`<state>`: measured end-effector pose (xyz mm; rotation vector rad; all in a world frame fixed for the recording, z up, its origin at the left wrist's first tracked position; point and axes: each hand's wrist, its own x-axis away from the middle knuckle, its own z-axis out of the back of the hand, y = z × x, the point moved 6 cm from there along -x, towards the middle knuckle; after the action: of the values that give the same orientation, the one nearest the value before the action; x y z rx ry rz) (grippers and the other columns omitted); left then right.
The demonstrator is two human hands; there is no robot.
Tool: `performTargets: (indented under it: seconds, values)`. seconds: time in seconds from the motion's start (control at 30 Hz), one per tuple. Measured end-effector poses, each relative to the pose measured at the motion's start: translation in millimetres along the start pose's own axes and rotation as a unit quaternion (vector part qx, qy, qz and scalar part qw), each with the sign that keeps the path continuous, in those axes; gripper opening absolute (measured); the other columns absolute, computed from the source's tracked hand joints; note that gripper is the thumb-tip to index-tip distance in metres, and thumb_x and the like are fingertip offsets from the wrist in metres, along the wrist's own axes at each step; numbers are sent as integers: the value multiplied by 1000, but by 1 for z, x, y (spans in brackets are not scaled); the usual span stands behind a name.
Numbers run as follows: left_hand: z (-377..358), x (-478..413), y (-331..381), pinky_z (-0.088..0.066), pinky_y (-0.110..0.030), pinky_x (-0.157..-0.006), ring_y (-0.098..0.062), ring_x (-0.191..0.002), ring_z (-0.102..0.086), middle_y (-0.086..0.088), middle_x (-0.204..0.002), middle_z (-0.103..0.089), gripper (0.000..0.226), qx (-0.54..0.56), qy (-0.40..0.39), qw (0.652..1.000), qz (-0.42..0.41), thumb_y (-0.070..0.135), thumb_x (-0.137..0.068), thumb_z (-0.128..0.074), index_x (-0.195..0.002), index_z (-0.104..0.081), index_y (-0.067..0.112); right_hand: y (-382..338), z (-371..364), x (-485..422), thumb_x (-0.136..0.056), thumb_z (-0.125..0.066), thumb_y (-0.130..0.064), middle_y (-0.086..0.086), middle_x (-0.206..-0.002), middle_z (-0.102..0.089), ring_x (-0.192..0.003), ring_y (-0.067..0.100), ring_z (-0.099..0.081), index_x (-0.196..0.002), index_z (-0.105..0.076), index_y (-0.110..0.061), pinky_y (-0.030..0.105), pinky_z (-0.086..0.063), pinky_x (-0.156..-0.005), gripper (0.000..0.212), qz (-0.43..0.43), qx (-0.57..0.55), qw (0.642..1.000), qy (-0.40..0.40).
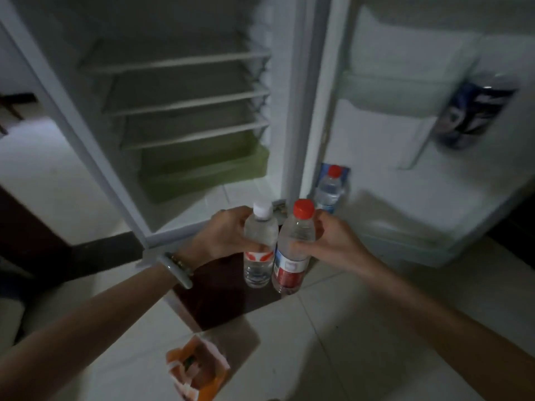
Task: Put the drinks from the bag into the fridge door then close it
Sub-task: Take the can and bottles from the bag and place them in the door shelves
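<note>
Holding two bottles, one per hand, in front of the open fridge; task judged partly done.

Item, left hand (pixel 228 235): fingers wrapped round the upper body of a white-capped bottle (pixel 259 247), clear, with a red-and-white label. Held upright, off the floor.

Item, right hand (pixel 327 241): fingers closed round the shoulder of a red-capped bottle (pixel 292 253), clear, with a blue, white and red label. Held upright, just right of the first; the two bodies look to be touching or nearly so.

Item, fridge door (pixel 376 157): swung wide open at right. A dark blue can (pixel 474 111) sits in the middle door shelf (pixel 385 91), far right. Lower down, at the hinge side, a third bottle with a red cap (pixel 330 189) stands beside a blue carton; blur hides the bottom shelf rim there, so I judge it stowed but cannot be sure.

Item, fridge body (pixel 179 91): wire shelves bare, green drawer (pixel 202 169) at the bottom.

Item, bag (pixel 197 369): orange and white, on the tiled floor near the camera, mouth open. Contents too blurred to count.

Outstanding, by judgement: both held bottles to go into the door shelves, anything left in the bag to follow, then the door to be shut.
</note>
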<state>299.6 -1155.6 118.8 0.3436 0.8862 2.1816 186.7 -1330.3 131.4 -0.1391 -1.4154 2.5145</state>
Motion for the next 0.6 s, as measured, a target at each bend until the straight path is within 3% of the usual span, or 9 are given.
performTargets:
  seconds: [0.1, 0.27, 0.4, 0.6]
  values:
    - [-1, -29, 35, -53, -42, -80, -9, -90, -65, 10, -96, -69, 65, 27, 5, 999, -36, 62, -48, -79, -102, -62, 30, -5, 45, 13, -48, -79, -46, -8, -87, -73, -81, 3, -67, -91, -65, -25, 37, -57, -79, 50, -19, -5, 997, 69]
    - [-16, -79, 103, -55, -42, -78, -13, -86, -67, 5, -92, -71, 72, 53, -19, 995, -76, 62, -42, -78, -99, -63, 21, 4, 123, 31, -57, -80, -36, -5, -89, -72, -82, 8, -66, -90, -64, -20, 31, -55, -72, 41, -46, 3, 980, 195]
    - [-42, -130, 142, -53, -35, -85, -13, -92, -65, 5, -98, -69, 68, 55, -23, 995, -77, 53, -50, -81, -106, -62, 19, 30, 179, 36, -58, -81, -31, -6, -86, -70, -81, 10, -66, -83, -57, -28, 30, -55, -70, 34, -60, -6, 959, 277]
    - [-93, -188, 169, -48, -31, -80, -17, -96, -59, 1, -108, -63, 64, 12, -2, 998, -64, 43, -62, -81, -114, -54, 16, 75, 220, 24, -61, -82, -31, -19, -81, -62, -77, -2, -59, -90, -55, -25, 21, -50, -65, 41, -66, -8, 945, 321]
